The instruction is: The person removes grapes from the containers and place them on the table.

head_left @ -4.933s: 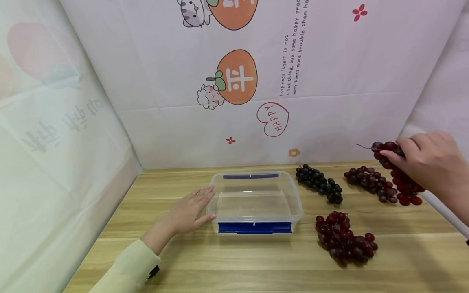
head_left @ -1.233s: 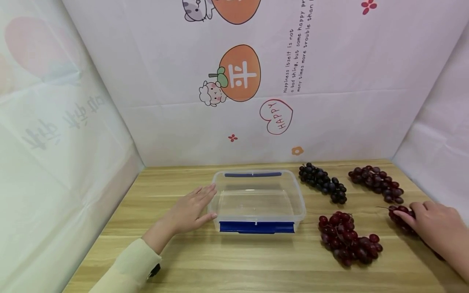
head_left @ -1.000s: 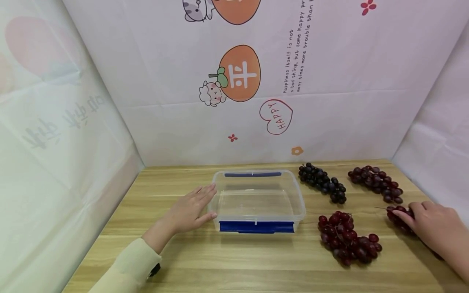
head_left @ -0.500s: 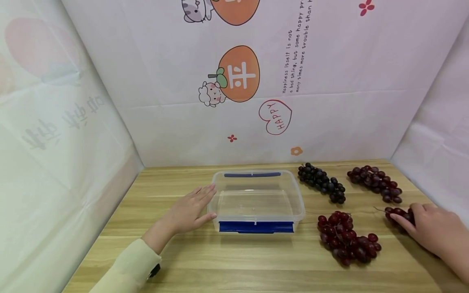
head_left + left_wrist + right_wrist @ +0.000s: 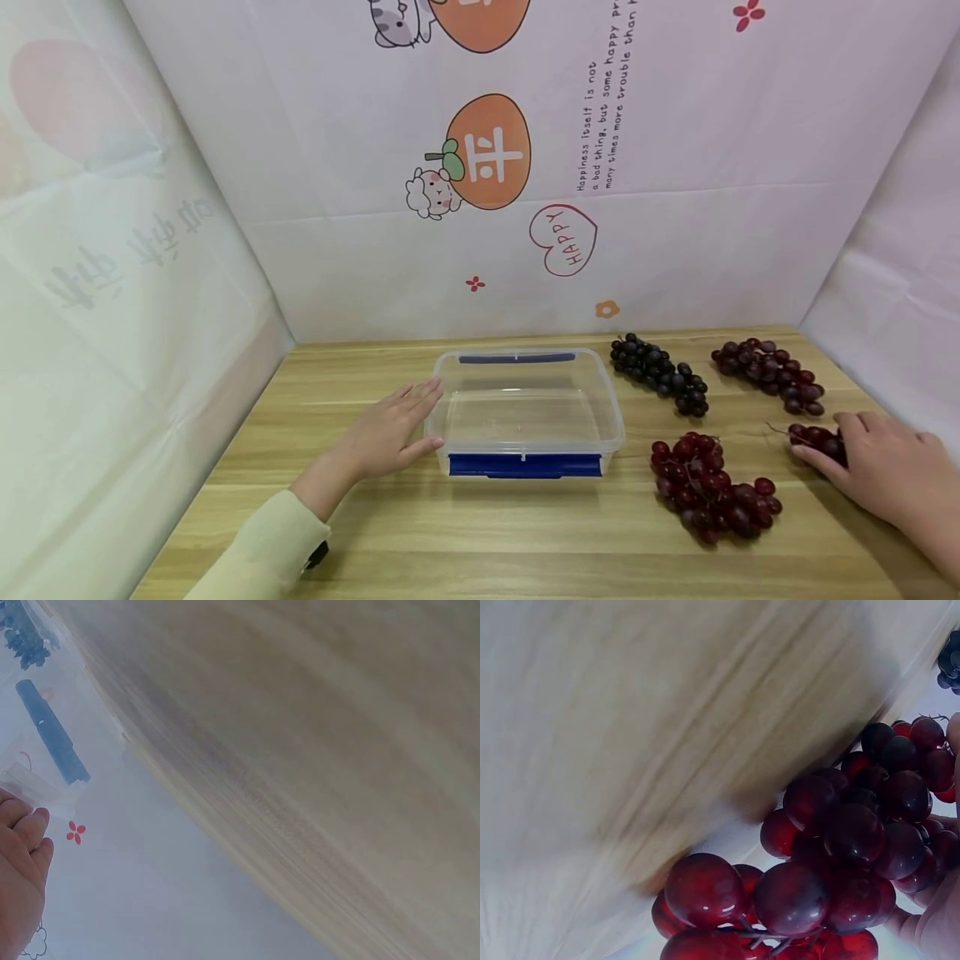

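At the table's right side my right hand [image 5: 892,467] lies over a bunch of dark red grapes [image 5: 817,440], thumb on the near side and fingers on the far side. Its bare stem points left; the palm hides the rest. Close up in the right wrist view, these grapes [image 5: 855,832] sit low along the wood, with fingers curving past them at the right edge. My left hand [image 5: 386,429] rests fingers extended against the left side of a clear plastic container [image 5: 611,417] with blue clips. The container has no lid on and nothing inside.
A black grape bunch [image 5: 660,375] lies right of the container, with a red-purple bunch [image 5: 768,375] beyond it. Another red bunch [image 5: 712,487] lies nearer the front. White printed cloth [image 5: 360,275] walls the back and both sides of the wooden table [image 5: 480,542].
The right hand has lowered its grape bunch from the air onto the table. Lately its thumb and fingers have spread wider, showing more grapes. The left hand has stayed at the container.
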### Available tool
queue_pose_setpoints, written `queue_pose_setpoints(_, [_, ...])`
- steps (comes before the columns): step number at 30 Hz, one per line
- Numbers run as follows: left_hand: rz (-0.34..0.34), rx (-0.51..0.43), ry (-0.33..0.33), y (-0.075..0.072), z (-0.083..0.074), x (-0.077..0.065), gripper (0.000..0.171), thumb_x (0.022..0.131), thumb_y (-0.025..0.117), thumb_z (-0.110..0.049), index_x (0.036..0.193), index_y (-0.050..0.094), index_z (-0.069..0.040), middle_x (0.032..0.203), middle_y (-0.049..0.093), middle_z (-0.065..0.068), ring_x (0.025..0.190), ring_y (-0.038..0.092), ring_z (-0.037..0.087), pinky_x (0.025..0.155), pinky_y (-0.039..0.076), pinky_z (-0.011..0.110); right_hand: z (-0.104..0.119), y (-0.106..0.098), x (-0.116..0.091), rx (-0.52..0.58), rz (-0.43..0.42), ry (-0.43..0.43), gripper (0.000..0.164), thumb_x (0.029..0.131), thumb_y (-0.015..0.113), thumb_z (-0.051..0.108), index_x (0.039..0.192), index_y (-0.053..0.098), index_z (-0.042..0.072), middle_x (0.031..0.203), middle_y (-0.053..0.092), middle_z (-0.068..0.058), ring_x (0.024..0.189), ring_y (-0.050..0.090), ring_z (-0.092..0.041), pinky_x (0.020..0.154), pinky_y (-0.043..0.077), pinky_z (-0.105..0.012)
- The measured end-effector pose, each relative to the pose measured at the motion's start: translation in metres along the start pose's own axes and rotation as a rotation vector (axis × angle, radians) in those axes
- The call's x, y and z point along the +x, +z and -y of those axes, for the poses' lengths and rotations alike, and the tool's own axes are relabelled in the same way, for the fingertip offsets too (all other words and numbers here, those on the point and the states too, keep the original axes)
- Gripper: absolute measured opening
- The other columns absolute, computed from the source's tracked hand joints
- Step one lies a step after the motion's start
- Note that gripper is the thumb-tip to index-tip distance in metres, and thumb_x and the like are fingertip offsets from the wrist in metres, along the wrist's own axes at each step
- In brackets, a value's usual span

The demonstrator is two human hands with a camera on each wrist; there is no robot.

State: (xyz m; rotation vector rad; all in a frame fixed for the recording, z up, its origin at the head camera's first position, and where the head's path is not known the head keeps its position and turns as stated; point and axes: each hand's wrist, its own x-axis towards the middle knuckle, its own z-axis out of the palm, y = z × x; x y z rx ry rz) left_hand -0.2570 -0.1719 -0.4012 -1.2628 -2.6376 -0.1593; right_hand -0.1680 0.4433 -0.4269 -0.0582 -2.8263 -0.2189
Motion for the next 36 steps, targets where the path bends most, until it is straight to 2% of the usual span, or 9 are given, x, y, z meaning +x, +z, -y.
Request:
queue_pose_setpoints(3, [0.005, 0.000, -0.005, 0.000, 0.000, 0.000, 0.073, 0.101, 0.042, -0.050, 0.150, 0.030, 0.002, 0.156, 0.027, 0.016, 0.142, 0.027, 0.028, 0.116, 0.022, 0.045, 0.000, 0.000, 0.001, 0.000, 0.022, 0.007, 0.087, 0.080, 0.066, 0.064, 0.098, 0.053, -0.020, 0.088, 0.054, -0.038, 0.081, 0.055, -0.054, 0.068, 0.044, -0.067])
queue_pose_setpoints(6, [0.006, -0.003, -0.005, 0.000, -0.001, -0.001, 0.073, 0.101, 0.042, -0.050, 0.150, 0.029, 0.002, 0.156, 0.026, 0.016, 0.142, 0.028, 0.028, 0.116, 0.022, 0.045, 0.000, 0.001, 0.001, 0.017, 0.015, -0.006, 0.089, 0.080, 0.067, 0.064, 0.099, 0.052, -0.021, 0.086, 0.054, -0.038, 0.078, 0.055, -0.054, 0.067, 0.045, -0.066])
queue_pose_setpoints(11, [0.004, -0.012, -0.004, 0.001, 0.001, -0.001, 0.074, 0.101, 0.042, -0.051, 0.150, 0.029, 0.003, 0.156, 0.026, 0.016, 0.142, 0.027, 0.027, 0.116, 0.021, 0.046, -0.001, 0.002, 0.004, 0.059, -0.053, -0.055, 0.086, 0.078, 0.071, 0.060, 0.096, 0.052, -0.022, 0.080, 0.053, -0.036, 0.070, 0.055, -0.050, 0.063, 0.047, -0.063])
queue_pose_setpoints(16, [0.014, -0.012, -0.015, 0.000, 0.003, 0.001, 0.074, 0.101, 0.041, -0.052, 0.151, 0.029, 0.002, 0.156, 0.026, 0.016, 0.143, 0.027, 0.027, 0.117, 0.020, 0.045, 0.001, 0.000, 0.008, 0.081, -0.123, -0.090, 0.087, 0.077, 0.074, 0.058, 0.101, 0.052, -0.023, 0.091, 0.053, -0.042, 0.074, 0.055, -0.053, 0.064, 0.047, -0.064])
queue_pose_setpoints(19, [0.026, -0.025, -0.021, -0.002, 0.003, 0.002, 0.074, 0.101, 0.043, -0.051, 0.151, 0.028, 0.001, 0.157, 0.025, 0.015, 0.143, 0.026, 0.027, 0.116, 0.021, 0.045, 0.003, -0.005, 0.011, 0.093, -0.156, -0.101, 0.085, 0.077, 0.074, 0.055, 0.104, 0.052, -0.023, 0.093, 0.054, -0.043, 0.071, 0.055, -0.052, 0.063, 0.047, -0.064])
queue_pose_setpoints(22, [0.039, -0.041, -0.029, -0.004, 0.003, 0.003, 0.074, 0.100, 0.044, -0.051, 0.151, 0.028, 0.001, 0.157, 0.025, 0.015, 0.143, 0.025, 0.027, 0.117, 0.020, 0.046, 0.004, -0.011, 0.014, 0.092, -0.154, -0.096, 0.085, 0.080, 0.072, 0.055, 0.104, 0.051, -0.024, 0.091, 0.053, -0.043, 0.071, 0.055, -0.054, 0.064, 0.047, -0.064])
queue_pose_setpoints(27, [0.052, -0.059, -0.046, -0.006, 0.003, 0.004, 0.074, 0.100, 0.044, -0.051, 0.152, 0.027, 0.000, 0.156, 0.026, 0.016, 0.144, 0.023, 0.026, 0.117, 0.018, 0.044, 0.006, -0.023, 0.020, 0.118, -0.164, -0.097, 0.084, 0.084, 0.069, 0.054, 0.107, 0.049, -0.025, 0.092, 0.052, -0.045, 0.077, 0.053, -0.059, 0.068, 0.045, -0.068])
queue_pose_setpoints(33, [0.034, -0.088, -0.045, -0.007, 0.005, 0.004, 0.073, 0.100, 0.045, -0.050, 0.151, 0.029, 0.001, 0.156, 0.027, 0.016, 0.142, 0.026, 0.029, 0.116, 0.021, 0.046, 0.012, -0.036, 0.030, 0.168, -0.183, -0.081, 0.085, 0.085, 0.069, 0.052, 0.111, 0.048, -0.026, 0.099, 0.051, -0.047, 0.082, 0.052, -0.061, 0.073, 0.043, -0.069])
queue_pose_setpoints(36, [0.018, -0.107, -0.045, -0.009, 0.007, 0.004, 0.073, 0.100, 0.047, -0.048, 0.150, 0.030, 0.001, 0.155, 0.028, 0.018, 0.141, 0.028, 0.031, 0.116, 0.021, 0.047, 0.018, -0.043, 0.035, 0.179, -0.218, -0.084, 0.081, 0.085, 0.070, 0.050, 0.110, 0.050, -0.025, 0.098, 0.053, -0.045, 0.082, 0.053, -0.059, 0.072, 0.044, -0.068])
